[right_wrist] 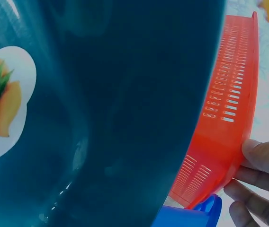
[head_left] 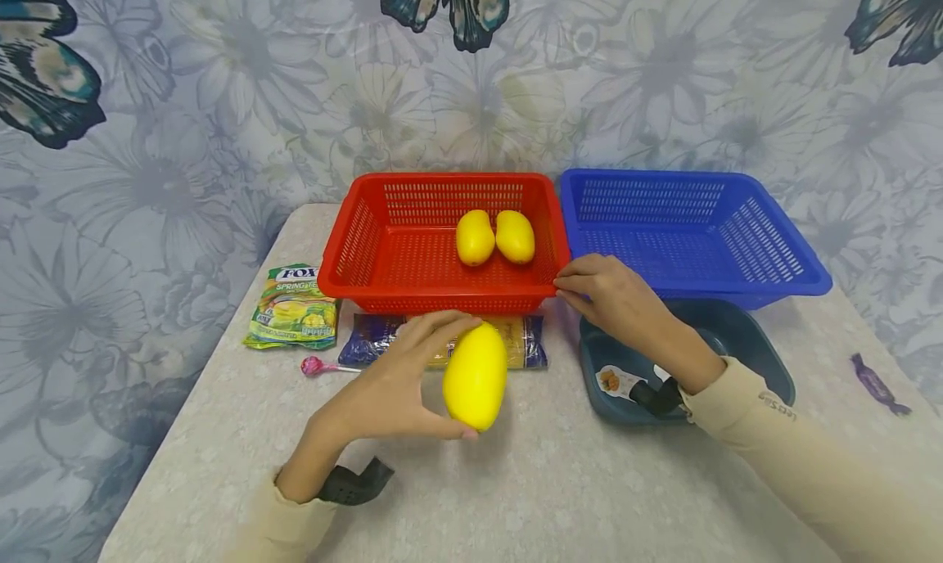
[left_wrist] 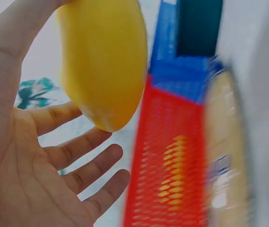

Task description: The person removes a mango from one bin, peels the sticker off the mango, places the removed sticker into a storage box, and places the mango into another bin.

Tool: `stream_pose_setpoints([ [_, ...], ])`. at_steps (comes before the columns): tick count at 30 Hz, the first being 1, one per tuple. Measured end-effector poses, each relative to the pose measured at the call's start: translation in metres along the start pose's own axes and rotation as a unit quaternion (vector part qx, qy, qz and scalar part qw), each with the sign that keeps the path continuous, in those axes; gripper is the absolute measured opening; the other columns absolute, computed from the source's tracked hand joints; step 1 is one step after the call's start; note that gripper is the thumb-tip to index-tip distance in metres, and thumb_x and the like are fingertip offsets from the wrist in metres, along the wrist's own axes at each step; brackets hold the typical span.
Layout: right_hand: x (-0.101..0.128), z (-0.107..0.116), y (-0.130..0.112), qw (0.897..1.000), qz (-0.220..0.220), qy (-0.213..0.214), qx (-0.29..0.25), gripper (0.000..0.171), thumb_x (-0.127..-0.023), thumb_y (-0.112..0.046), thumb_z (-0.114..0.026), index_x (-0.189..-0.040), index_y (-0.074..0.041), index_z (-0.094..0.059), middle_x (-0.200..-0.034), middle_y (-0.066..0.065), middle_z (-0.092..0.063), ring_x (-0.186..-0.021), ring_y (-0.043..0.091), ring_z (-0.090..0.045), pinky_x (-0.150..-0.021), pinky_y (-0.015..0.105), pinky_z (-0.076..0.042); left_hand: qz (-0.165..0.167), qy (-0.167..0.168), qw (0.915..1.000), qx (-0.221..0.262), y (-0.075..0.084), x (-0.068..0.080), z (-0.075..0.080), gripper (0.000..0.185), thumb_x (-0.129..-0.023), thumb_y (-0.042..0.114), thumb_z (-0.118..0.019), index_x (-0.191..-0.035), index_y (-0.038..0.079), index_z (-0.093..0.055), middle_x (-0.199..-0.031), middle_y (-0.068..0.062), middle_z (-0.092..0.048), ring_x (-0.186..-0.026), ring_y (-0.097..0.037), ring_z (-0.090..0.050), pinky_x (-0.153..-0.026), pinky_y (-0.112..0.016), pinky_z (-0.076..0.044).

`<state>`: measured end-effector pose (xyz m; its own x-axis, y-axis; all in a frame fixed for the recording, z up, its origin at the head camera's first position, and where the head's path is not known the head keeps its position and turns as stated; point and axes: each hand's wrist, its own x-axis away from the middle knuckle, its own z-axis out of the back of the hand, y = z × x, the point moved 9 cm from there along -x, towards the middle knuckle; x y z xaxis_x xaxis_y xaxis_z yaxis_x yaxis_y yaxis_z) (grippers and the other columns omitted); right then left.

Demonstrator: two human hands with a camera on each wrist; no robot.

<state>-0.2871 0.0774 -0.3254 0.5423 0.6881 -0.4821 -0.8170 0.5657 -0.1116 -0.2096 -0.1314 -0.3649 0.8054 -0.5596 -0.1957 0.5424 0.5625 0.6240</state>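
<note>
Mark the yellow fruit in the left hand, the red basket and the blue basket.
yellow fruit [head_left: 475, 376], head view, middle of its skin.
red basket [head_left: 435, 289], head view, front rim.
blue basket [head_left: 766, 240], head view, right inner wall.

Red basket blurred; pasta packet half hidden.

A pale speckled table stands against a flowered wall. On it sit a red basket and a blue basket, side by side and touching. In front of the red one lie a green sweet bag, a pink lollipop and what looks like a pasta packet. A dark teal tray sits before the blue basket, and a purple sweet lies well to its right.
</note>
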Motion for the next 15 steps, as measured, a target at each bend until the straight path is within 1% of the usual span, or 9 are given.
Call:
stream_pose_setpoints([
  [1, 0.0, 0.0, 0.0, 1.0, 0.0, 0.001, 0.0, 0.02, -0.082, -0.003, -0.081, -0.101, 0.003, -0.078, -0.098, 0.012, -0.072, -0.093, 0.029, -0.067, -0.085, 0.043, -0.056, -0.006, 0.008, 1.0, 0.0, 0.002, -0.003, 0.008, 0.108, -0.065, 0.067, -0.083, -0.155, 0.038, -0.032, -0.154, 0.011, -0.03, -0.137, -0.016, -0.029, -0.105, -0.054, -0.04],
  [4, 0.001, 0.001, 0.002, 1.0, -0.001, 0.005, 0.003, 0.02, -0.082, -0.003, -0.081, -0.101, 0.003, -0.077, -0.098, 0.012, -0.072, -0.094, 0.029, -0.067, -0.086, 0.043, -0.056, -0.009, 0.028, 0.9995, -0.01, 0.004, -0.015, 0.034, 0.107, -0.065, 0.063, -0.086, -0.154, 0.037, -0.032, -0.154, 0.009, -0.03, -0.137, -0.016, -0.029, -0.103, -0.054, -0.042],
  [9, 0.003, 0.001, 0.001, 1.0, 0.0, 0.013, 0.004, 0.019, -0.082, -0.003, -0.082, -0.099, 0.003, -0.077, -0.099, 0.013, -0.071, -0.094, 0.029, -0.066, -0.086, 0.043, -0.055, -0.003, 0.064, 0.997, -0.042, -0.003, -0.04, 0.074, 0.106, -0.064, 0.059, -0.088, -0.153, 0.036, -0.035, -0.152, 0.007, -0.032, -0.138, -0.018, -0.029, -0.103, -0.059, -0.04],
  [12, 0.002, 0.001, 0.001, 1.0, 0.001, 0.013, 0.004, 0.019, -0.082, -0.003, -0.082, -0.1, 0.003, -0.077, -0.099, 0.013, -0.071, -0.094, 0.029, -0.066, -0.086, 0.043, -0.055, 0.005, 0.077, 0.9951, -0.062, -0.009, -0.055, 0.092, 0.105, -0.064, 0.06, -0.087, -0.152, 0.036, -0.036, -0.151, 0.005, -0.034, -0.138, -0.019, -0.03, -0.104, -0.061, -0.038],
  [15, 0.001, 0.0, 0.0, 1.0, 0.0, 0.008, 0.005, 0.019, -0.082, -0.003, -0.081, -0.1, 0.003, -0.077, -0.099, 0.012, -0.071, -0.094, 0.029, -0.066, -0.086, 0.044, -0.055, 0.021, 0.08, 0.9939, -0.074, -0.019, -0.069, 0.105, 0.106, -0.064, 0.062, -0.086, -0.152, 0.035, -0.036, -0.151, 0.003, -0.034, -0.136, -0.021, -0.032, -0.104, -0.061, -0.037],
])
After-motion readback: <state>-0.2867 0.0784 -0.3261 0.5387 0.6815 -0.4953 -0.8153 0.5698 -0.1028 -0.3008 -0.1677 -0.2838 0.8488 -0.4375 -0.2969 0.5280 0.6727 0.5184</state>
